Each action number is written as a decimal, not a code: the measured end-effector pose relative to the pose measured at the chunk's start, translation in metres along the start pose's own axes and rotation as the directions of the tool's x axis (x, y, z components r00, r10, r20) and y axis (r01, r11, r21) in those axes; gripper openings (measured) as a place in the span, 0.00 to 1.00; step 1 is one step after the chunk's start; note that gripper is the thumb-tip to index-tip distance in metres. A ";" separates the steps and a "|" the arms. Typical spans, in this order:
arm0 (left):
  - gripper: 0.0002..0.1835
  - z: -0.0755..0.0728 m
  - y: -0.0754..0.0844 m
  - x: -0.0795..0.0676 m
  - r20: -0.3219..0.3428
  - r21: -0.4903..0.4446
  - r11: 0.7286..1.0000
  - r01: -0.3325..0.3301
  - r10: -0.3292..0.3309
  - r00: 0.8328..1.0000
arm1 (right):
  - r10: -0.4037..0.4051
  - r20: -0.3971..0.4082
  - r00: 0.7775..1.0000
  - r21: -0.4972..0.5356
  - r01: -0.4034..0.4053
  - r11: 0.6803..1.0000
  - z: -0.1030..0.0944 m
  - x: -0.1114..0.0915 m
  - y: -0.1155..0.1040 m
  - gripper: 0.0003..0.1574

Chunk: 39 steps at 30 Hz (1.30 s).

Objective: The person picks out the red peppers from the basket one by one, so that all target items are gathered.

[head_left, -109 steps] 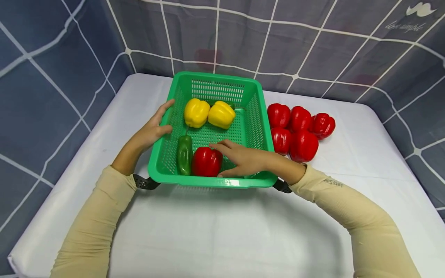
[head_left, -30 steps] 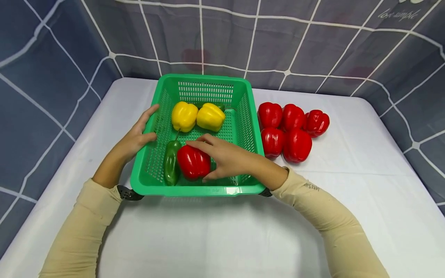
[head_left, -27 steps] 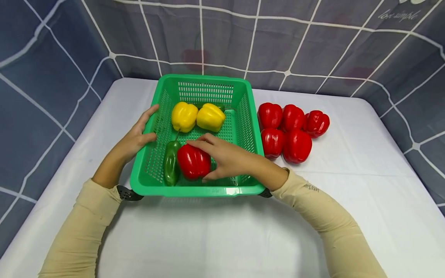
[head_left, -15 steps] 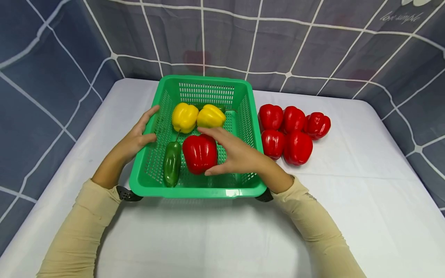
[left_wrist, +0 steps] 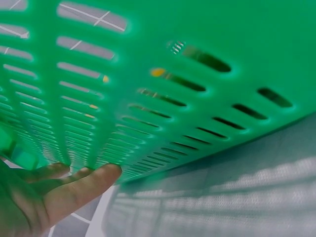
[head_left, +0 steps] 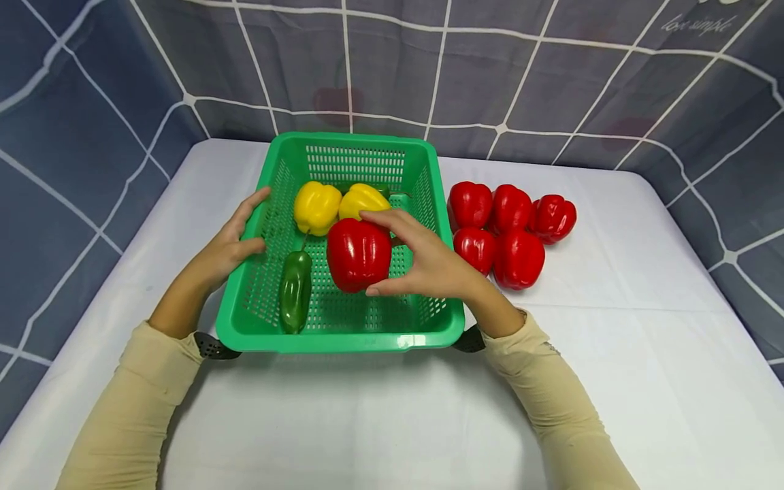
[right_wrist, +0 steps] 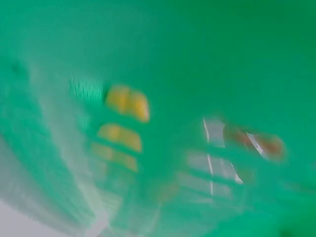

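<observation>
In the head view, my right hand (head_left: 431,262) holds a red bell pepper (head_left: 358,255) between thumb and fingers, over the green basket (head_left: 343,341). The pepper partly covers one yellow bell pepper (head_left: 361,199). Another yellow bell pepper (head_left: 316,207) sits beside that one in the basket. A long green pepper (head_left: 295,292) lies at the basket's near left. My left hand (head_left: 223,248) rests at the basket's left side. In the left wrist view, its extended fingers (left_wrist: 81,192) are against the slotted outer wall (left_wrist: 163,98). The right wrist view is blurred, mostly green basket wall (right_wrist: 182,74).
Right of the basket, several red bell peppers (head_left: 517,258) are grouped on the white tablecloth (head_left: 625,320). A green pepper (head_left: 401,193) shows partly behind the yellow ones. A grey curtain with white lines (head_left: 465,82) closes off the back and sides.
My right hand has closed round the red bell pepper and raised it from the basket's near end beside the green pepper, toward the basket's middle. The left hand stays at the basket's side.
</observation>
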State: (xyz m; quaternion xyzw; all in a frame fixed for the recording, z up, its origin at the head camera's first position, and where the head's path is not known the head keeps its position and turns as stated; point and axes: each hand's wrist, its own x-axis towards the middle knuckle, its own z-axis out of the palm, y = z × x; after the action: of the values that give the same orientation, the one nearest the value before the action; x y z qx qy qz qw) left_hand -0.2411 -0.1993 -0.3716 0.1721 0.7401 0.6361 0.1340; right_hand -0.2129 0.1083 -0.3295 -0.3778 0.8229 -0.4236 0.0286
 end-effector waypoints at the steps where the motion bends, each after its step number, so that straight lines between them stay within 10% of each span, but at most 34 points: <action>1: 0.45 0.000 0.000 0.000 -0.001 0.000 1.000 -0.001 0.001 1.000 | 0.008 -0.007 1.000 -0.001 -0.008 1.000 -0.003 -0.001 0.001 0.53; 39: 0.45 0.000 -0.003 -0.001 0.003 -0.011 1.000 -0.019 0.019 1.000 | 0.278 -0.222 0.935 0.003 -0.285 0.959 -0.067 -0.065 0.020 0.52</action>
State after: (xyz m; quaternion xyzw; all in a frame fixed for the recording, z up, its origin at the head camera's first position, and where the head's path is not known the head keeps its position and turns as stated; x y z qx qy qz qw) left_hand -0.2406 -0.2005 -0.3743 0.1795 0.7349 0.6410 0.1300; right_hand -0.2031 0.2024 -0.3184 -0.2073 0.8727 -0.4420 -0.0079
